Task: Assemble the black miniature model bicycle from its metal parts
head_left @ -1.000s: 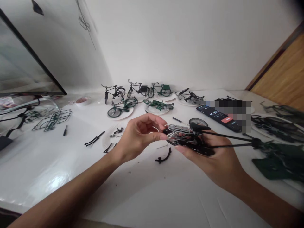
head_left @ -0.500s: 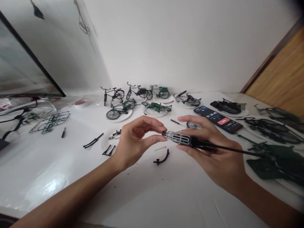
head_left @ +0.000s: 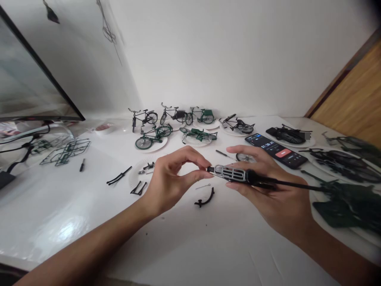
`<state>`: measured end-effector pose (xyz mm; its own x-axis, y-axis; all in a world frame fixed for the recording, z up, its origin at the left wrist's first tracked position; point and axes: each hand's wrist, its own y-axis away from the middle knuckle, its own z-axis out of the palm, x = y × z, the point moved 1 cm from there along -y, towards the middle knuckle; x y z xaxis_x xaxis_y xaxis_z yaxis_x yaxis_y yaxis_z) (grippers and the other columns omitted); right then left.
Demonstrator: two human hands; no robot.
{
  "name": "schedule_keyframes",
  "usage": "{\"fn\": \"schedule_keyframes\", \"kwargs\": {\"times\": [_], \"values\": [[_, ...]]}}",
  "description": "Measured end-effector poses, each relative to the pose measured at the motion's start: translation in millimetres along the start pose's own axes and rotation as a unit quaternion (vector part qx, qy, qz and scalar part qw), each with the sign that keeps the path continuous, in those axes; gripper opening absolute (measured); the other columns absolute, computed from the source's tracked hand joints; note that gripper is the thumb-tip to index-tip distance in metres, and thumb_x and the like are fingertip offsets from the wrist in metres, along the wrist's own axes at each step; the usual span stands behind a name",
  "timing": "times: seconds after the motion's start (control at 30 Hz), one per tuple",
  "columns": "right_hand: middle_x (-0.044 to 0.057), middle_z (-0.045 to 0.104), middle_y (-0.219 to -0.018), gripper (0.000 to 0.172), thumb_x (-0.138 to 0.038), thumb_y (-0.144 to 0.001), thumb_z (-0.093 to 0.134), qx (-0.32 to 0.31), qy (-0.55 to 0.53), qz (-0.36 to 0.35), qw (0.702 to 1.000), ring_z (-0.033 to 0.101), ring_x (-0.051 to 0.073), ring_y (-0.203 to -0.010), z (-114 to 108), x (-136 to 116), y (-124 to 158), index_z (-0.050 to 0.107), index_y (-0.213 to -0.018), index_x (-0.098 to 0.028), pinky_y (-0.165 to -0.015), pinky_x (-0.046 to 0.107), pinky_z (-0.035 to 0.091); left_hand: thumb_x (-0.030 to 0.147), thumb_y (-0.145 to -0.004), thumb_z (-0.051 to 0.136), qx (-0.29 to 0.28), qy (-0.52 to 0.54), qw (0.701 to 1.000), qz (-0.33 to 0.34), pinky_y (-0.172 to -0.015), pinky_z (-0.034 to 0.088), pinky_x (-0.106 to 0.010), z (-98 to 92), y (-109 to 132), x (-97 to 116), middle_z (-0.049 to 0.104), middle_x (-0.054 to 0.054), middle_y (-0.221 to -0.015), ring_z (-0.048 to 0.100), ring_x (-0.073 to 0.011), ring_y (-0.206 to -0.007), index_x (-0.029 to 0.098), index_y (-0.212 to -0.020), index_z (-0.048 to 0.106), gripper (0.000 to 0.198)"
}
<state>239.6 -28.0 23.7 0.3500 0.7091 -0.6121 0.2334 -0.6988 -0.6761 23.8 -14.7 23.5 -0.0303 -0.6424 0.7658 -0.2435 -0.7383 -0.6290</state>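
Observation:
My right hand point(head_left: 276, 198) holds a partly built black model bicycle point(head_left: 253, 177) between thumb and fingers, with a thin black bar reaching out to the right. The silver luggage rack point(head_left: 230, 173) of the bicycle faces up and points left. At the rack's left end, my left hand point(head_left: 171, 182) pinches a small black part point(head_left: 210, 169) between thumb and forefinger. Whether that part is joined to the rack, I cannot tell. Below the hands lie a curved black mudguard point(head_left: 206, 200) and a thin silver pin point(head_left: 203, 186).
Several finished model bicycles point(head_left: 151, 137) stand or lie on paper plates behind. A phone with a running timer point(head_left: 276, 151) lies right of centre, near a spoked wheel point(head_left: 245, 158). Left are black loose parts point(head_left: 119, 176), a small screwdriver point(head_left: 82, 165) and green part frames point(head_left: 65, 151).
The rack has shifted slightly right of my left fingertips, showing more of the small black part. Both hands keep their grip, and the whole view has moved a little.

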Motion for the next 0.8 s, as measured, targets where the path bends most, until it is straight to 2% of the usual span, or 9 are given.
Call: {"fn": "schedule_keyframes", "kwargs": {"times": [0.13, 0.27, 0.33, 0.47, 0.63, 0.73, 0.8], "values": [[0.002, 0.065, -0.127, 0.030, -0.011, -0.086, 0.072, 0.021, 0.035, -0.041, 0.998, 0.067, 0.021, -0.110, -3.4, 0.2, 3.3, 0.074, -0.108, -0.031, -0.088, 0.033, 0.057, -0.004, -0.078, 0.076, -0.023, -0.070, 0.991, 0.107, -0.077, 0.054, -0.032, -2.5, -1.9, 8.4, 0.071, -0.009, -0.091, 0.066, -0.0180, -0.087, 0.011, -0.095, 0.072, 0.024], [0.005, 0.065, -0.110, 0.024, -0.014, -0.093, 0.063, 0.056, -0.087, -0.113, 0.988, 0.071, 0.026, -0.104, -3.9, 0.4, 4.0, 0.072, -0.109, -0.029, -0.090, 0.045, 0.059, -0.005, -0.080, 0.073, -0.036, -0.112, 0.977, 0.180, -0.073, 0.055, -0.031, -1.8, -2.8, 15.2, 0.071, -0.011, -0.093, 0.067, -0.0189, -0.087, 0.009, -0.099, 0.071, 0.024], [0.004, 0.066, -0.103, 0.020, -0.014, -0.092, 0.063, 0.061, -0.100, -0.136, 0.984, 0.073, 0.025, -0.098, -4.4, -1.9, 1.7, 0.072, -0.106, -0.027, -0.086, 0.045, 0.061, -0.003, -0.082, 0.071, -0.039, -0.127, 0.973, 0.187, -0.073, 0.056, -0.032, -0.8, -1.9, 15.8, 0.070, -0.011, -0.094, 0.067, -0.0189, -0.087, 0.010, -0.101, 0.070, 0.022], [0.006, 0.072, -0.101, 0.023, -0.014, -0.089, 0.067, 0.057, -0.067, -0.158, 0.984, 0.074, 0.024, -0.095, -6.9, -11.1, -4.2, 0.071, -0.107, -0.026, -0.078, 0.039, 0.064, -0.001, -0.086, 0.068, -0.032, -0.145, 0.973, 0.177, -0.076, 0.055, -0.033, 0.4, 1.2, 13.7, 0.068, -0.010, -0.095, 0.065, -0.0192, -0.089, 0.014, -0.105, 0.068, 0.023], [0.005, 0.074, -0.100, 0.023, -0.014, -0.092, 0.062, 0.032, -0.050, -0.118, 0.991, 0.073, 0.024, -0.096, -9.0, -13.9, -5.1, 0.071, -0.107, -0.030, -0.081, 0.041, 0.062, 0.000, -0.087, 0.067, -0.027, -0.150, 0.974, 0.168, -0.077, 0.053, -0.032, -0.8, 3.7, 10.6, 0.067, -0.008, -0.097, 0.064, -0.0185, -0.091, 0.016, -0.106, 0.067, 0.025], [0.006, 0.073, -0.103, 0.024, -0.014, -0.093, 0.062, 0.037, -0.076, -0.106, 0.991, 0.072, 0.024, -0.097, -8.4, -6.9, -2.6, 0.072, -0.109, -0.029, -0.082, 0.041, 0.060, 0.002, -0.086, 0.069, -0.043, -0.147, 0.976, 0.155, -0.085, 0.053, -0.034, -0.7, 3.8, 10.0, 0.067, -0.009, -0.103, 0.064, -0.0195, -0.098, 0.016, -0.108, 0.065, 0.026], [0.006, 0.073, -0.106, 0.029, -0.010, -0.090, 0.065, 0.028, -0.092, -0.105, 0.990, 0.071, 0.023, -0.098, -6.2, -1.1, -0.9, 0.071, -0.111, -0.028, -0.082, 0.039, 0.059, 0.006, -0.085, 0.072, -0.059, -0.142, 0.979, 0.136, -0.095, 0.051, -0.037, 1.0, 3.8, 9.9, 0.065, -0.012, -0.114, 0.062, -0.0225, -0.109, 0.016, -0.116, 0.062, 0.034]]}}
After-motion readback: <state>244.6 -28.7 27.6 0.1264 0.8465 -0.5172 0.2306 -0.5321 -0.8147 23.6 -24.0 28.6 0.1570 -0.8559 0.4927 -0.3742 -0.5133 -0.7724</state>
